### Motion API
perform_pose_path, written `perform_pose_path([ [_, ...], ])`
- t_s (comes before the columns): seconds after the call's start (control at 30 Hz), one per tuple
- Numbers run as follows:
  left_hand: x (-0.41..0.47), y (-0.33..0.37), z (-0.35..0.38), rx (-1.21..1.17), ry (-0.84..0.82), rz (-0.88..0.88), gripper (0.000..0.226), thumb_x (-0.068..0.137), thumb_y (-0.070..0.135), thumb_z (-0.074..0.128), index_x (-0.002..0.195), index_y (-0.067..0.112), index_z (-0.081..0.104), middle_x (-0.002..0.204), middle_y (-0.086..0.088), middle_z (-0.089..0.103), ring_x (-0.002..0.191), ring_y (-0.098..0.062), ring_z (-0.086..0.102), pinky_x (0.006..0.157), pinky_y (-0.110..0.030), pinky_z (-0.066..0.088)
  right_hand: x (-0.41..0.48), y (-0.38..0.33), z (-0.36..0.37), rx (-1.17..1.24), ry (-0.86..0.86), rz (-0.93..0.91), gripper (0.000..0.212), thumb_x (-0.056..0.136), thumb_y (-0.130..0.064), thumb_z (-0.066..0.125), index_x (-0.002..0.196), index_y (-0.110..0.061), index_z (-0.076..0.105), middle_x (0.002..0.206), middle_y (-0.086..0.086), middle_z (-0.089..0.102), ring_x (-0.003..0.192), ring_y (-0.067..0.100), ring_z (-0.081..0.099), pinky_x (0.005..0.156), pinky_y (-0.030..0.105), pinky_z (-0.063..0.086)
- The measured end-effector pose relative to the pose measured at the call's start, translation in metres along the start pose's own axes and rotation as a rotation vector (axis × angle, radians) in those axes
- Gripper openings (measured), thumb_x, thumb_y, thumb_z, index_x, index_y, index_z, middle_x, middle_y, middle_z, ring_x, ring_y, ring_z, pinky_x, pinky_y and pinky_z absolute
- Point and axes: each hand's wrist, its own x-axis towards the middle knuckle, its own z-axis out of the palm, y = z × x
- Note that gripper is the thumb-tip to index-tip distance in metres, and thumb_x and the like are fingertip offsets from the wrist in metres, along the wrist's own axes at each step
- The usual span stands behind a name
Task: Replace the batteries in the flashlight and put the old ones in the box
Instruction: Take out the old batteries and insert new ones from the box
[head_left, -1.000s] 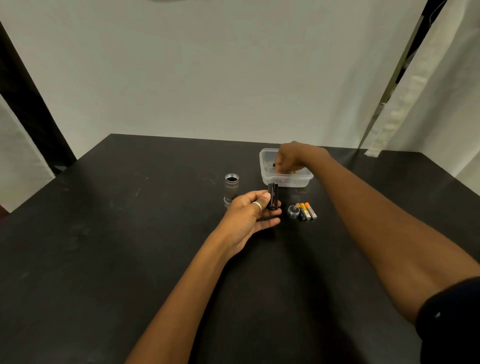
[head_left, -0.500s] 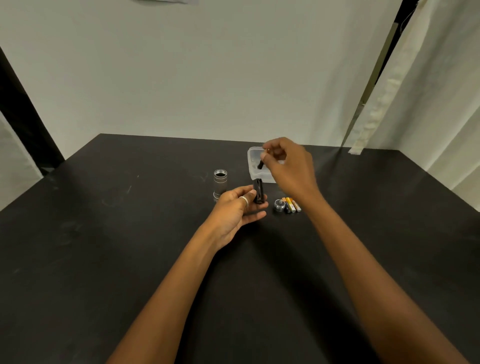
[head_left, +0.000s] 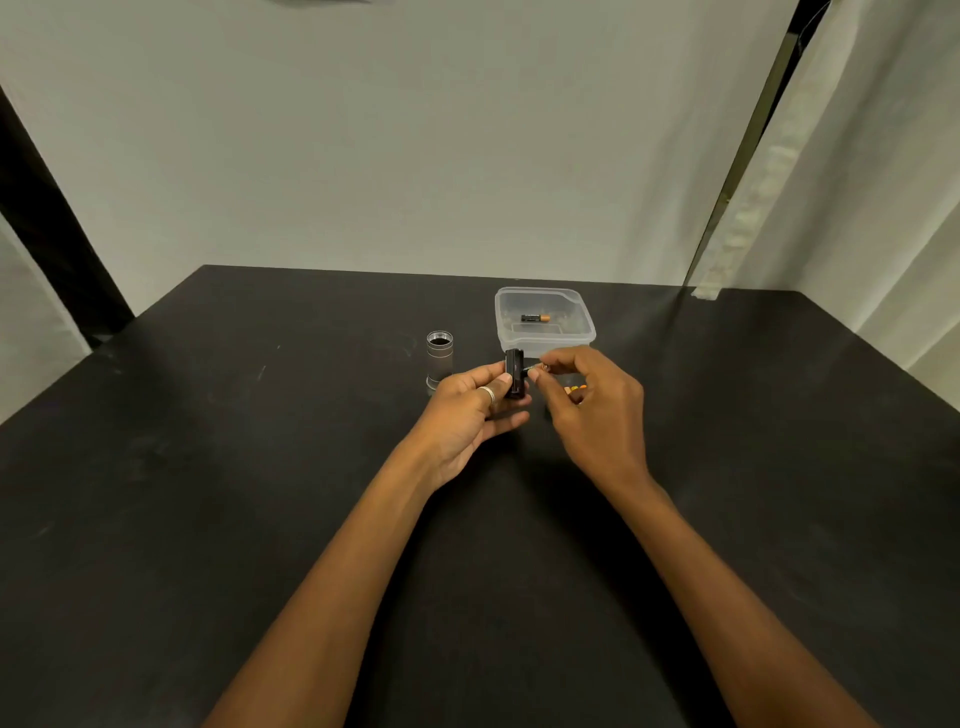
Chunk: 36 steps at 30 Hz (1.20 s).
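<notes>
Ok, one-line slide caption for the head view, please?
Left hand holds the black battery holder; right hand pinches a battery beside it; another battery lies in the clear box.

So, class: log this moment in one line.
left hand: holds battery holder | right hand: pinches battery beside it | box: old battery | flashlight body: upright

The right hand (head_left: 597, 415) hides most of the orange batteries (head_left: 575, 388); the small thing (head_left: 536, 368) it pinches is too tiny to identify.
</notes>
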Motion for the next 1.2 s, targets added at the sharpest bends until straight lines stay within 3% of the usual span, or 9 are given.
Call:
perform_pose_path([
  [0.13, 0.0, 0.0, -0.001, 0.024, -0.013, 0.0, 0.029, 0.107, 0.008, 0.049, 0.13, 0.01, 0.067, 0.116, -0.01, 0.073, 0.101, -0.018, 0.07, 0.079, -0.027, 0.06, 0.001, -0.001, 0.001, 0.009, 0.024, -0.004, 0.011, 0.091, -0.018, 0.078, 0.102, -0.018, 0.074, 0.095, -0.016, 0.07, 0.086, 0.001, 0.068, 0.066, 0.009, 0.049],
  [0.37, -0.001, -0.002, -0.004, 0.072, -0.047, 0.019, 0.027, 0.106, 0.008, 0.051, 0.122, 0.018, 0.071, 0.115, -0.008, 0.076, 0.1, -0.016, 0.073, 0.081, -0.026, 0.059, -0.001, -0.002, 0.006, 0.038, 0.017, 0.095, 0.022, 0.093, -0.018, 0.076, 0.113, -0.016, 0.068, 0.101, -0.008, 0.073, 0.093, 0.004, 0.07, 0.07, 0.017, 0.056],
  [0.57, -0.003, 0.001, -0.005, 0.082, -0.083, 0.017, 0.034, 0.105, 0.009, 0.054, 0.105, 0.029, 0.081, 0.117, -0.006, 0.077, 0.103, -0.016, 0.074, 0.081, -0.025, 0.059, -0.003, -0.003, 0.009, -0.033, -0.003, -0.038, 0.01, 0.095, -0.014, 0.074, 0.105, -0.011, 0.072, 0.098, -0.001, 0.072, 0.089, 0.013, 0.069, 0.069, 0.033, 0.06],
  [0.67, -0.003, 0.0, -0.006, 0.071, -0.083, 0.01, 0.028, 0.105, 0.008, 0.055, 0.113, 0.024, 0.077, 0.113, -0.004, 0.078, 0.098, -0.014, 0.074, 0.08, -0.025, 0.059, -0.005, 0.0, 0.012, -0.08, -0.022, -0.083, 0.013, 0.096, -0.013, 0.072, 0.108, -0.009, 0.073, 0.101, 0.004, 0.07, 0.091, 0.019, 0.067, 0.069, 0.041, 0.059],
  [0.77, -0.002, 0.0, -0.006, 0.05, -0.095, 0.026, 0.026, 0.104, 0.007, 0.054, 0.122, 0.015, 0.072, 0.101, -0.003, 0.077, 0.091, -0.01, 0.073, 0.083, -0.029, 0.061, -0.008, 0.001, 0.013, -0.151, -0.048, -0.1, 0.033, 0.096, -0.02, 0.073, 0.127, -0.009, 0.071, 0.105, 0.005, 0.064, 0.092, 0.017, 0.06, 0.069, 0.036, 0.058],
  [0.9, -0.001, 0.0, -0.006, 0.036, -0.065, 0.013, 0.036, 0.105, 0.005, 0.051, 0.141, 0.007, 0.058, 0.128, -0.024, 0.066, 0.113, -0.025, 0.063, 0.109, -0.049, 0.049, -0.013, -0.002, 0.012, -0.207, -0.1, -0.135, 0.044, 0.098, -0.032, 0.069, 0.138, -0.014, 0.065, 0.109, 0.003, 0.058, 0.095, 0.015, 0.055, 0.066, 0.03, 0.054],
  [1.03, -0.001, -0.001, -0.006, 0.013, -0.051, 0.012, 0.039, 0.104, 0.001, 0.051, 0.142, 0.006, 0.056, 0.128, -0.017, 0.07, 0.113, -0.024, 0.068, 0.103, -0.041, 0.055, -0.013, -0.003, 0.01, -0.218, -0.112, -0.145, 0.044, 0.098, -0.031, 0.067, 0.139, -0.015, 0.063, 0.112, 0.002, 0.056, 0.096, 0.015, 0.056, 0.063, 0.032, 0.056],
  [1.2, 0.002, -0.003, -0.009, -0.012, -0.053, 0.006, 0.04, 0.102, -0.002, 0.051, 0.142, 0.006, 0.056, 0.137, -0.022, 0.064, 0.119, -0.028, 0.063, 0.096, -0.037, 0.059, -0.015, -0.002, 0.009, -0.217, -0.157, -0.126, 0.046, 0.098, -0.03, 0.068, 0.141, -0.014, 0.062, 0.117, 0.004, 0.058, 0.101, 0.016, 0.057, 0.069, 0.035, 0.058],
])
